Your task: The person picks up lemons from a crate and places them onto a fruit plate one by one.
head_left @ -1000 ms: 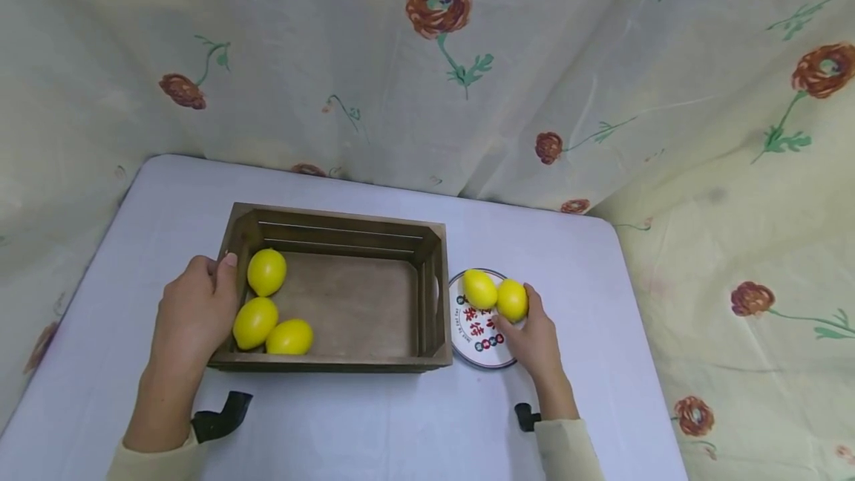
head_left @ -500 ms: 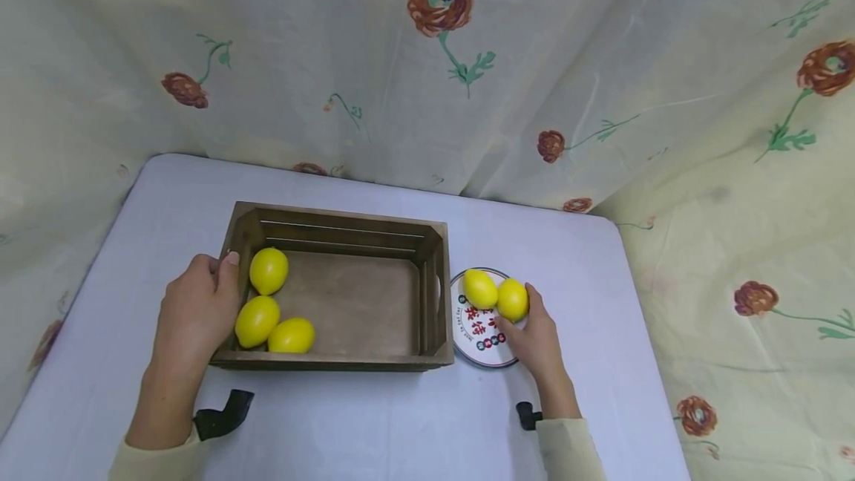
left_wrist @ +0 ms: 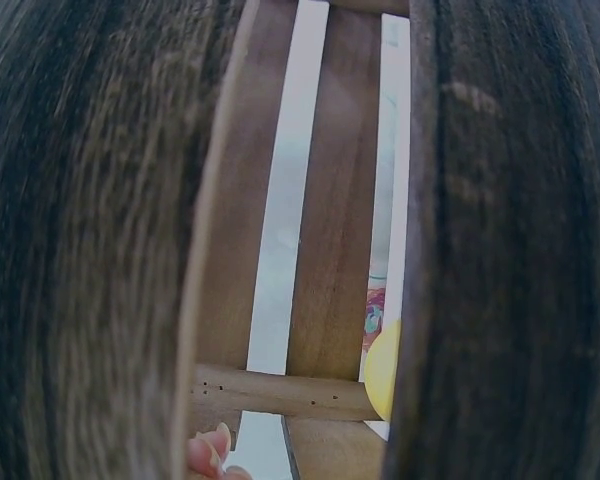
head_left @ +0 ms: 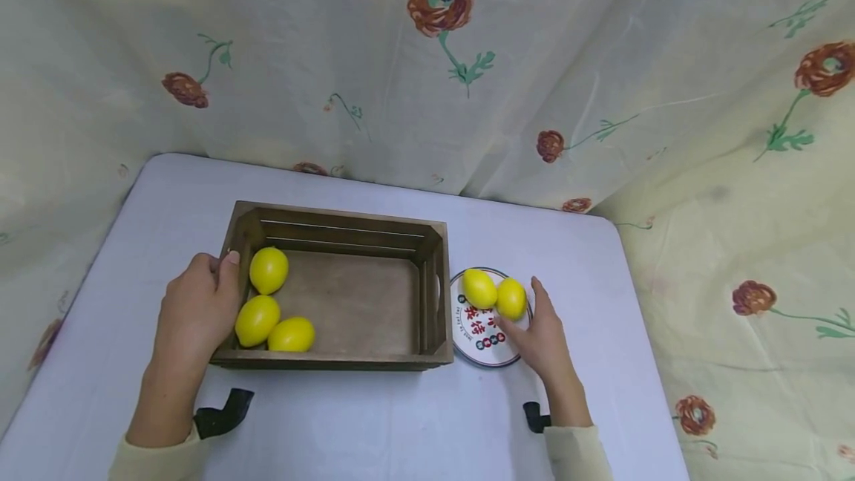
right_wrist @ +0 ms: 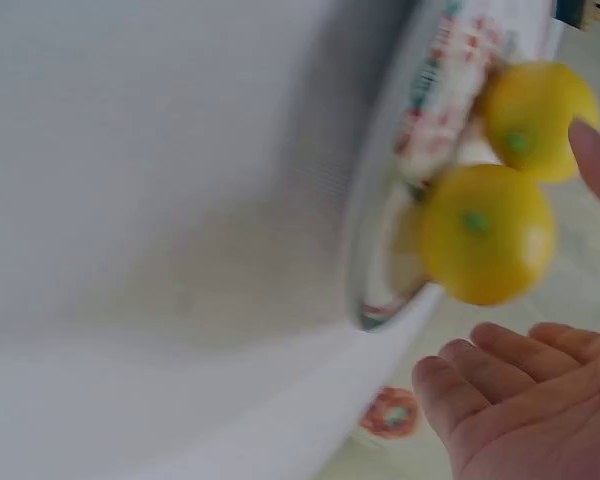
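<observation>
My left hand [head_left: 200, 306] grips the left end of a brown slatted wooden crate [head_left: 367, 299]; its fingertips [left_wrist: 208, 455] show through the gap in that end in the left wrist view. Inside, three yellow lemons [head_left: 257, 321] lie against the left end. Right of the crate, a round white plate [head_left: 477, 336] with red lettering bears two more lemons, a left one [head_left: 479, 288] and a right one [head_left: 511, 298]. My right hand [head_left: 542, 336] is beside the right lemon, thumb and fingers spread. In the right wrist view its straight fingers [right_wrist: 480, 375] stand apart from that lemon [right_wrist: 488, 235].
A white cloth [head_left: 334, 429] covers the table. Behind and to the right hangs a pale curtain [head_left: 334, 58] with printed flowers. A black wrist mount shows at the left wrist [head_left: 223, 413] and another at the right wrist [head_left: 536, 417].
My right hand has let go of the right lemon; its fingers have spread and moved a little right. The lemon stays on the plate. My left hand keeps its grip on the crate.
</observation>
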Demonstrator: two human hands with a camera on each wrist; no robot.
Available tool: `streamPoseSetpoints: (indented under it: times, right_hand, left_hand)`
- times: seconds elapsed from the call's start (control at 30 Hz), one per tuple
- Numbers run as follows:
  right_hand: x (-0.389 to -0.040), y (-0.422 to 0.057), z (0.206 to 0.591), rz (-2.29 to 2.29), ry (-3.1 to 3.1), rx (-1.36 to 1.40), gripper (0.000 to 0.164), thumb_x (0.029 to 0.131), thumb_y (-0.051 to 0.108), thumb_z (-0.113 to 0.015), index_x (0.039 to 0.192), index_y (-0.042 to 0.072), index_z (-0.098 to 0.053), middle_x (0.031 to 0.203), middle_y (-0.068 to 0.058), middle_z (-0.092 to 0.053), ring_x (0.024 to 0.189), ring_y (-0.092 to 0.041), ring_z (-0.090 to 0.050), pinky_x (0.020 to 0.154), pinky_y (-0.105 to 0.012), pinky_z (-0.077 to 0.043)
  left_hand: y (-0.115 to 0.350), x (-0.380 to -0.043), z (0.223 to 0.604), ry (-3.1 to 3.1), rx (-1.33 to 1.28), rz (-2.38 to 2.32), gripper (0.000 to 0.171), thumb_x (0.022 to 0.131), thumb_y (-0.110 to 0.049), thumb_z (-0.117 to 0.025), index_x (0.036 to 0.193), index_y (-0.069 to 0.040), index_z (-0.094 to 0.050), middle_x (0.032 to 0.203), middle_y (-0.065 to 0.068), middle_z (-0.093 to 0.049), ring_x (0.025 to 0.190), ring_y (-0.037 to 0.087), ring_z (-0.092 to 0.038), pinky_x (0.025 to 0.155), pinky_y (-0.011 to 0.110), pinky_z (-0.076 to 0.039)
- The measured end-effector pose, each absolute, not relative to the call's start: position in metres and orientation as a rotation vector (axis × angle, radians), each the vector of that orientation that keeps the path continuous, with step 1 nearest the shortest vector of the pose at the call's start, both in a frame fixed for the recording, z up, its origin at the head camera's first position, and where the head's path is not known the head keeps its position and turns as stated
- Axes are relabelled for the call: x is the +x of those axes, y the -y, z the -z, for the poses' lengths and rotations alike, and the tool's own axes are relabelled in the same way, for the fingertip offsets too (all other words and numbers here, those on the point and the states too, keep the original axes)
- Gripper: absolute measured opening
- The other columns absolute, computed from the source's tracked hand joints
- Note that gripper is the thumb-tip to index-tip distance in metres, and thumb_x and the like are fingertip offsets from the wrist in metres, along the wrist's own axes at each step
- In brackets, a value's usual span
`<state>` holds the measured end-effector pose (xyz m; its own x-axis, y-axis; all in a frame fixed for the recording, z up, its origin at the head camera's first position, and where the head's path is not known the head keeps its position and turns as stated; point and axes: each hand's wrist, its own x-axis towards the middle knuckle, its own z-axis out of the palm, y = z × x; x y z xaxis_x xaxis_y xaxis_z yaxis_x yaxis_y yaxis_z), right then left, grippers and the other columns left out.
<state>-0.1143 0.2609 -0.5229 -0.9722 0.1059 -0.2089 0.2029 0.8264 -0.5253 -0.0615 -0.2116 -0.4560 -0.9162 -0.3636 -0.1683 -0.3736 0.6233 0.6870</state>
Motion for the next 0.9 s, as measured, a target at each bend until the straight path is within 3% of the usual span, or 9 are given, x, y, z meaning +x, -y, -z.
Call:
streamPoseSetpoints:
  times: [0.2, 0.47, 0.67, 0.9]
  right_hand:
    - [-0.114, -0.254, 0.495, 0.870, -2.887, 0.086, 0.106, 0.090, 0.026, -0.084, 0.167, 0.007, -0.014, 0.169, -0.023, -0.023, 0.153, -0.047, -0.026, 0.117, -0.063, -0.029]
    - [-0.112, -0.239, 0.465, 1.007, -2.854, -0.162, 0.109, 0.088, 0.032, -0.086, 0.168, 0.015, -0.015, 0.169, -0.017, -0.028, 0.152, -0.042, -0.032, 0.110, -0.068, -0.036]
    - [-0.114, -0.217, 0.440, 1.115, -2.814, -0.351, 0.110, 0.087, 0.033, -0.087, 0.169, 0.023, -0.014, 0.169, -0.008, -0.032, 0.150, -0.037, -0.038, 0.109, -0.061, -0.042]
    - [-0.123, -0.188, 0.408, 1.130, -2.747, -0.617, 0.111, 0.088, 0.040, -0.086, 0.168, 0.033, -0.010, 0.168, 0.002, -0.034, 0.149, -0.028, -0.041, 0.115, -0.059, -0.037]
  left_hand:
    - [0.212, -0.062, 0.454, -2.816, -0.640, -1.196, 0.065, 0.112, -0.043, -0.033, 0.127, 0.017, -0.053, 0.105, 0.035, -0.065, 0.089, 0.047, -0.066, 0.072, 0.058, -0.059]
    - [0.212, -0.061, 0.455, -2.820, -0.632, -1.195, 0.065, 0.113, -0.044, -0.033, 0.126, 0.016, -0.054, 0.103, 0.035, -0.065, 0.083, 0.045, -0.066, 0.065, 0.054, -0.059]
    - [0.212, -0.062, 0.454, -2.824, -0.630, -1.200, 0.066, 0.113, -0.045, -0.032, 0.127, 0.016, -0.054, 0.104, 0.034, -0.065, 0.082, 0.043, -0.065, 0.066, 0.052, -0.058]
    - [0.211, -0.063, 0.454, -2.821, -0.635, -1.201, 0.064, 0.113, -0.045, -0.033, 0.125, 0.014, -0.055, 0.099, 0.031, -0.065, 0.078, 0.038, -0.063, 0.061, 0.045, -0.056]
